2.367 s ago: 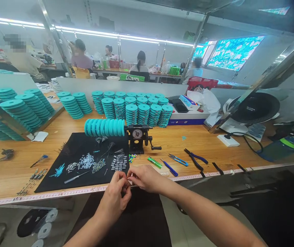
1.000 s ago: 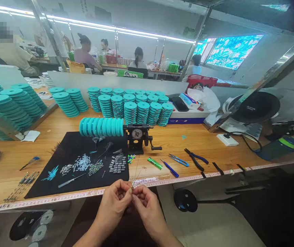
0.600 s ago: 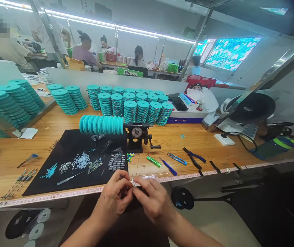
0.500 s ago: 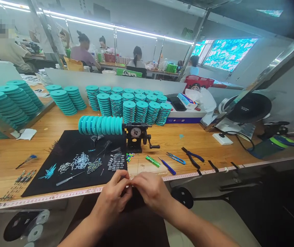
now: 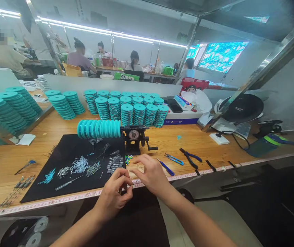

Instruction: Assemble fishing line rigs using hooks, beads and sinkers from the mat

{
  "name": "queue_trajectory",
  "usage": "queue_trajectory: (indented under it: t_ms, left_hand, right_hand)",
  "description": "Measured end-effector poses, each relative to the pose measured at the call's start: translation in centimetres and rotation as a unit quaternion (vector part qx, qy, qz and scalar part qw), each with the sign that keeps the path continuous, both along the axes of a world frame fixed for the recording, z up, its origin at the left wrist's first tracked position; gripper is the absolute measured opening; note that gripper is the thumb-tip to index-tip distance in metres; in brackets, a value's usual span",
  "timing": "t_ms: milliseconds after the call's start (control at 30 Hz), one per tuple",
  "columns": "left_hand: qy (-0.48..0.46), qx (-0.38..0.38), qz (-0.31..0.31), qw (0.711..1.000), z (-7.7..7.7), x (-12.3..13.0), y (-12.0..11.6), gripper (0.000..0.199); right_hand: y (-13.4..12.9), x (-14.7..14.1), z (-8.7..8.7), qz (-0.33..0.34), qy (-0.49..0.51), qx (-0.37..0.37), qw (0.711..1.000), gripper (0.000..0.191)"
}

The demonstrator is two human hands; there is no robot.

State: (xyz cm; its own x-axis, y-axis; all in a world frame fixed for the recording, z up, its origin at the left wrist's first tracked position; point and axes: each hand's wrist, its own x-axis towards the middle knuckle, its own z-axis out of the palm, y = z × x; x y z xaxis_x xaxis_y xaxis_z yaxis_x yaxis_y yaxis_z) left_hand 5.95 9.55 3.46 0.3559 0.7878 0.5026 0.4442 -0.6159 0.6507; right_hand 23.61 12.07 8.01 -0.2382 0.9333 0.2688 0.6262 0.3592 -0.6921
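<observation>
The left hand (image 5: 113,195) is curled, its fingertips pinching a fine item (image 5: 131,184) too small to tell, just above the tape measure (image 5: 85,195) along the counter (image 5: 188,144) edge. The right hand (image 5: 150,175) hovers open, fingers loosely spread, near grey sinkers (image 5: 114,164) on a black mat (image 5: 41,185). Beyond stands a crank winder (image 5: 134,137) carrying teal spools (image 5: 98,129), then stacked spools (image 5: 126,115).

Bare tabletop (image 5: 183,140) leaves open room past the right hand (image 5: 150,175), behind the pliers (image 5: 189,157) and right of the winder (image 5: 134,139). Straight ahead, the winder and its spools (image 5: 98,129) block the way to the stacked spools (image 5: 126,115). Left of the left hand (image 5: 114,195), small parts crowd the black mat (image 5: 39,193).
</observation>
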Motion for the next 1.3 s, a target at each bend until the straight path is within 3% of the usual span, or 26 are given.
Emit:
queue_trajectory:
  t_ms: [67,133,200,267,333,433,500,567,700,767,900,967,1033,1133,1200,1300]
  left_hand:
    - [-0.052,-0.084,0.032,0.995,0.2,0.3,-0.6,0.015]
    - [-0.112,-0.174,0.054,0.977,0.2,0.5,-1.0,0.012]
    - [-0.152,-0.226,0.061,0.960,0.0,0.6,-1.3,0.012]
    - [-0.164,-0.245,0.058,0.954,-0.3,0.5,-1.4,0.013]
    - [-0.157,-0.245,0.051,0.955,-0.6,0.3,-1.5,0.015]
    - [-0.117,-0.217,0.044,0.968,-0.8,-0.1,-1.7,0.014]
    - [-0.081,-0.168,0.038,0.982,-0.8,-0.4,-1.7,0.011]
    - [-0.031,-0.078,0.022,0.996,-0.6,-0.8,-1.5,0.012]
    - [0.051,0.065,-0.052,0.995,-0.5,-1.4,-0.2,0.022]
    - [0.064,0.074,-0.077,0.992,-0.6,-1.5,0.5,0.022]
    - [0.067,0.066,-0.086,0.992,-0.6,-0.9,1.0,0.020]
    - [0.051,0.049,-0.070,0.995,-0.4,-0.3,0.7,0.019]
    - [0.020,0.003,-0.037,0.999,-0.2,0.3,0.0,0.017]
    - [-0.070,-0.128,0.010,0.989,0.0,0.9,-0.9,0.013]
    - [-0.128,-0.198,0.022,0.972,0.0,1.1,-1.3,0.013]
    - [-0.152,-0.216,0.023,0.964,-0.2,1.2,-1.5,0.013]
  right_hand:
    - [-2.4,0.2,0.0,-0.094,0.039,0.039,0.994,0.019]
    - [-4.6,0.1,-1.1,-0.141,0.090,0.007,0.986,0.024]
    - [-6.1,-0.5,-2.7,-0.107,0.172,-0.117,0.972,0.021]
    - [-6.9,-1.2,-4.3,-0.045,0.262,-0.233,0.935,0.023]
    - [-7.1,-1.9,-5.2,-0.015,0.280,-0.246,0.928,0.019]
    - [-7.2,-1.9,-4.9,-0.015,0.138,-0.065,0.988,0.019]
    - [-6.9,-1.5,-4.0,0.009,0.040,0.074,0.996,0.020]
    - [-6.0,-1.0,-3.0,0.048,-0.004,0.122,0.991,0.021]
    - [-2.0,-0.5,-2.0,0.088,0.011,-0.046,0.995,0.018]
    - [0.4,-0.6,-2.0,0.107,0.020,-0.114,0.988,0.015]
    - [3.0,-0.6,-1.7,0.139,0.019,-0.152,0.978,0.013]
    - [2.2,-0.4,-1.1,0.098,0.025,-0.133,0.986,0.008]
    - [0.1,0.0,-0.6,-0.007,0.053,-0.070,0.996,0.008]
    - [-3.7,0.5,-1.5,-0.179,0.127,0.003,0.976,0.019]
    - [-5.8,0.3,-3.0,-0.182,0.198,-0.069,0.961,0.021]
    - [-7.4,-0.6,-5.4,-0.063,0.304,-0.247,0.918,0.024]
